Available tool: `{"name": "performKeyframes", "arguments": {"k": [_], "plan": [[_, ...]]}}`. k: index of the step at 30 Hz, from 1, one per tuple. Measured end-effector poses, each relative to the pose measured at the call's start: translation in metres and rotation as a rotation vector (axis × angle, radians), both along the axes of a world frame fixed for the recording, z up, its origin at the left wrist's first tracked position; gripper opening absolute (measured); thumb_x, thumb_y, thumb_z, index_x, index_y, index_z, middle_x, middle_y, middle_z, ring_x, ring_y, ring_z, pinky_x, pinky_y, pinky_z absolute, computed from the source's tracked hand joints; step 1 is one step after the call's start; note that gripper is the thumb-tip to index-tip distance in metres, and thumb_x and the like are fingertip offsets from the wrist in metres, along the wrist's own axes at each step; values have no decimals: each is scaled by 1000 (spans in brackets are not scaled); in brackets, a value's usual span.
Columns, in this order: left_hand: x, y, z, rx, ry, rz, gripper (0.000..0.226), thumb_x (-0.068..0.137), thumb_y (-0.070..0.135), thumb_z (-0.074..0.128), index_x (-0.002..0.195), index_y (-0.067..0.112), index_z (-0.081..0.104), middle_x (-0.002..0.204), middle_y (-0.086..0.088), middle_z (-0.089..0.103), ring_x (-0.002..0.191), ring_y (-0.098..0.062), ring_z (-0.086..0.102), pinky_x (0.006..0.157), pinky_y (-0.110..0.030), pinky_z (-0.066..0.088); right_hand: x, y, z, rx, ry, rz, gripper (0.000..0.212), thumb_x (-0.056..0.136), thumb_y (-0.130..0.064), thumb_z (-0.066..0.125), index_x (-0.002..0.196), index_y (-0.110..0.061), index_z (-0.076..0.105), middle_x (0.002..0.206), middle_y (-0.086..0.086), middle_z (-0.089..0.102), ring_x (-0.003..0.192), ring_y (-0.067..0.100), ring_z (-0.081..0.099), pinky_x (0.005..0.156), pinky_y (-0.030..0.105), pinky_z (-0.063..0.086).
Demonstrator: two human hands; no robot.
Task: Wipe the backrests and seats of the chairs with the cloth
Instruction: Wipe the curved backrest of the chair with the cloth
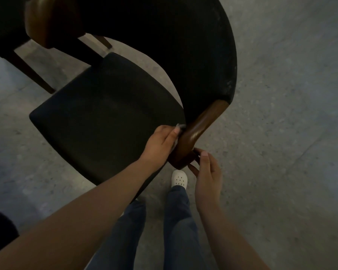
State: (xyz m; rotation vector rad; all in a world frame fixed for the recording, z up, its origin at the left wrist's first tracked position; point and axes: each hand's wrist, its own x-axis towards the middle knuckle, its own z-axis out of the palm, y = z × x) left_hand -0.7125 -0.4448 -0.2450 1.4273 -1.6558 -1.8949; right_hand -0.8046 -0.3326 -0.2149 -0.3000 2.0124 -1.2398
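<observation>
Our left hand (160, 143) clasps the cloth (181, 126) against the wooden backrest end (196, 131); our right hand (208, 172) pinches its tip. We brace there, wiping firmly along the curve.

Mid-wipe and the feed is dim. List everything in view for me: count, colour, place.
near chair: one, black seat, centre
backrest: one, black curved pad with brown wooden ends, top centre to right
second chair: one, dark with brown legs, upper left, cut off by the frame
cloth: one, grey, between the left hand and the backrest's near wooden end
floor: grey, speckled, all around
shoe: one plainly visible, white with holes, below the wooden end
trousers: blue, bottom centre
left hand: holds the cloth against the wooden end
right hand: fingertips grip the tip of the same end
</observation>
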Motion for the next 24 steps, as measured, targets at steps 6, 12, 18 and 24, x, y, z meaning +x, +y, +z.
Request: {"name": "performKeyframes", "arguments": {"k": [6, 12, 18, 24], "plan": [[5, -8, -7, 40, -95, -101, 24, 103, 43, 34, 92, 45, 56, 90, 12, 58, 77, 9, 60, 70, -20, 47, -2, 0, -2, 7, -3, 18, 30, 102, -27, 41, 113, -15, 66, 110, -6, 66, 107, 8, 61, 92, 36, 54], [-3, -30, 35, -173, 45, 98, 24, 101, 44, 38, 122, 35, 45, 123, 2, 47, 99, -10, 57, 74, -24, 51, -6, 2, -1, -12, -57, 18, 26, 102, -26, 42, 105, -22, 68, 108, -6, 67, 105, 7, 63, 90, 30, 54], [-47, -26, 66, -313, 107, -29, 22, 97, 31, 54, 117, 21, 51, 120, 4, 42, 96, 0, 52, 76, -3, 42, -7, 0, 3, -59, -108, 6, 25, 102, -23, 42, 102, -21, 68, 108, 0, 67, 99, 6, 65, 82, 28, 56], [-54, -13, 46, -308, 82, 121, 13, 95, 34, 57, 98, 23, 51, 101, 7, 45, 82, 9, 50, 67, -4, 41, -6, 1, -2, -61, -66, 5, 25, 102, -23, 43, 99, -28, 67, 106, -5, 67, 100, 5, 65, 83, 28, 56]]}}
